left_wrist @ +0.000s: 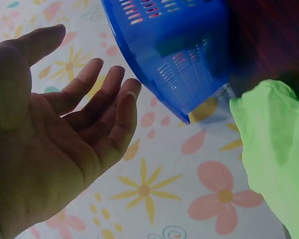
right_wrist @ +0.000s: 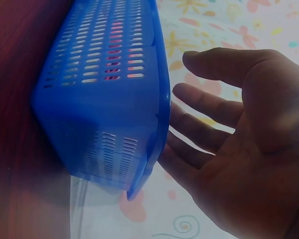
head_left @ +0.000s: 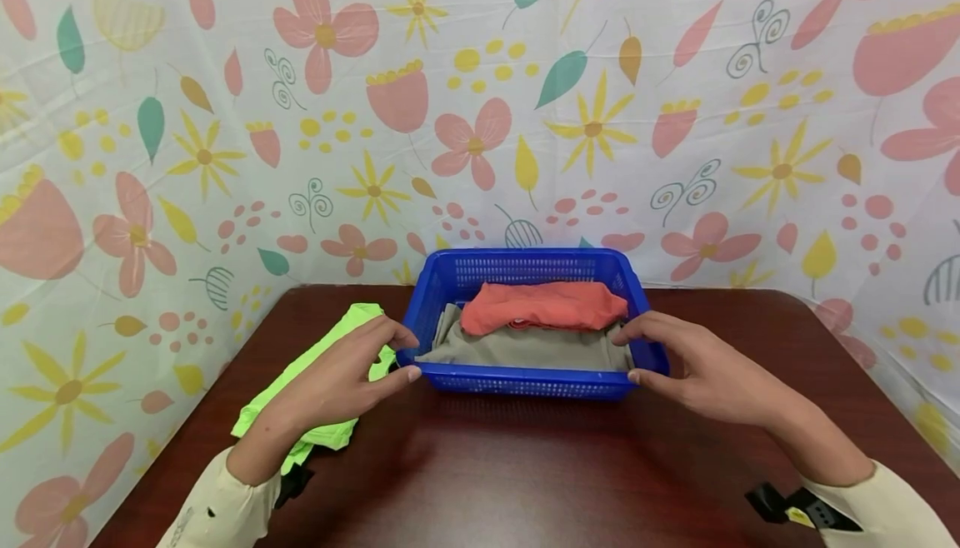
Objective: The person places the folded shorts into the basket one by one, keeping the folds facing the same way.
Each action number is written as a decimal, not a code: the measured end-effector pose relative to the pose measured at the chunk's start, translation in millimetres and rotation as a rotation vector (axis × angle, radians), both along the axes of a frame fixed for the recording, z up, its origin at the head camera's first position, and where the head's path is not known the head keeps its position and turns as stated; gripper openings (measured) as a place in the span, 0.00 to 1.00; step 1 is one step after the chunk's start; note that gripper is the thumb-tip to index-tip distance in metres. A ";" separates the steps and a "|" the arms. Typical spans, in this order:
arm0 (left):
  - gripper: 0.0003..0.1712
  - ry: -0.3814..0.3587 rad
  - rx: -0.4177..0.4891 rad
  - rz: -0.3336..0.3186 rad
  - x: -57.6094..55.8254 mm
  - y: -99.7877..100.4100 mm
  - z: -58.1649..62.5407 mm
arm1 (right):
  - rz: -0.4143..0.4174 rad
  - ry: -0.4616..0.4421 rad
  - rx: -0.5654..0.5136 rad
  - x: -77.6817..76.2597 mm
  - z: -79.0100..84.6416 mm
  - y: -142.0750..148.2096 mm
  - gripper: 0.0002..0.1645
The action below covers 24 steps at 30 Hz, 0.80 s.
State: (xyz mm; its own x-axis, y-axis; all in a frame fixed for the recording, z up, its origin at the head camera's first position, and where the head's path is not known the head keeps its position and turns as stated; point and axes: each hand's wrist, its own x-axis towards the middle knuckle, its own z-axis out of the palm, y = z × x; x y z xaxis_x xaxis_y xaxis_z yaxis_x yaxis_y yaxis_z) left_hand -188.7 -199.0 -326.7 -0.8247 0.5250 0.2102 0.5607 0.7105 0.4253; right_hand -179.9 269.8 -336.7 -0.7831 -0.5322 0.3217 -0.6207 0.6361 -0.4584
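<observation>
The left hand is holding thumb and fingers apart, loosely bent, pinching nothing, and the right hand is matching it opposite. The blue basket is sitting right between them, long axis running hand to hand, so neither's clearly nearer. Can't tell if fingertips are touching it. Green cloth is lying outward of the left hand.

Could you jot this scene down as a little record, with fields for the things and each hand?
Container: blue basket on dark table
Inside: red cloth atop grey cloth
Outside: green cloth, left of basket
Left hand: at basket's left end, contact unclear
Right hand: at right end, contact unclear
Backdrop: floral sheet
</observation>
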 end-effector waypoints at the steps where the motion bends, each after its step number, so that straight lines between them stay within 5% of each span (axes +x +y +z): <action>1: 0.21 0.001 -0.006 0.002 0.8 -2.0 -0.1 | 0.001 -0.006 -0.004 0.2 0.1 0.3 0.24; 19: 0.17 0.026 -0.037 0.056 4.5 -33.3 -2.9 | -0.042 0.003 0.061 6.8 -2.5 8.8 0.24; 24: 0.17 0.036 -0.078 0.148 -5.4 -43.4 -12.2 | -0.026 0.046 0.062 9.1 -5.2 12.5 0.17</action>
